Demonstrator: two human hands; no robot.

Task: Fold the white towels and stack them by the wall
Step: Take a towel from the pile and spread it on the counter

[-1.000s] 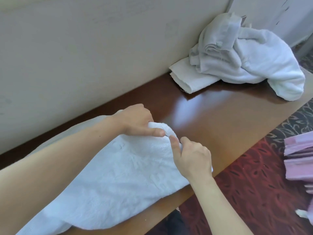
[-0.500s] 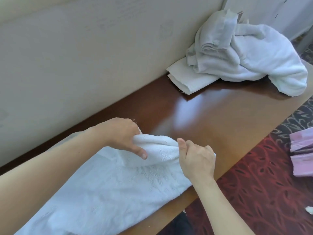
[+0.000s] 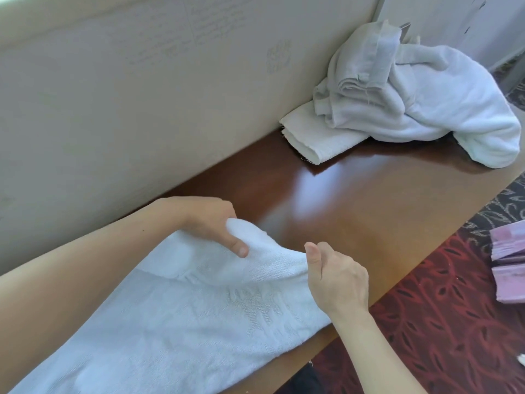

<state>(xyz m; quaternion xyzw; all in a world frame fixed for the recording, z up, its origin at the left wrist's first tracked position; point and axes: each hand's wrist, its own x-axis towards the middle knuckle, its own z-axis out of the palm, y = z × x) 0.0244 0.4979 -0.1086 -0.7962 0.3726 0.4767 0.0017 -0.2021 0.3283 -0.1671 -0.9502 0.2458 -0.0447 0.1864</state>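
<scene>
Across the brown bench (image 3: pixel 355 211), at seven o'clock, our white towel (image 3: pixel 176 322) lies spread flat. Our left hand (image 3: pixel 208 220) pinches its far edge, lifted, and our right hand (image 3: pixel 333 280) pinches the same edge at three o'clock of it. Toward one o'clock, a rumpled heap of towels (image 3: pixel 412 98) rests against the wall (image 3: pixel 127 95).

The towel (image 3: pixel 176 322) runs off the bottom-left corner, its near end out of sight, and the left forearm covers its wall-side edge. The right hand (image 3: pixel 336 282) hides its own fingertips and the towel edge it pinches. The pink stack (image 3: pixel 508 263) is cut by the right edge.
</scene>
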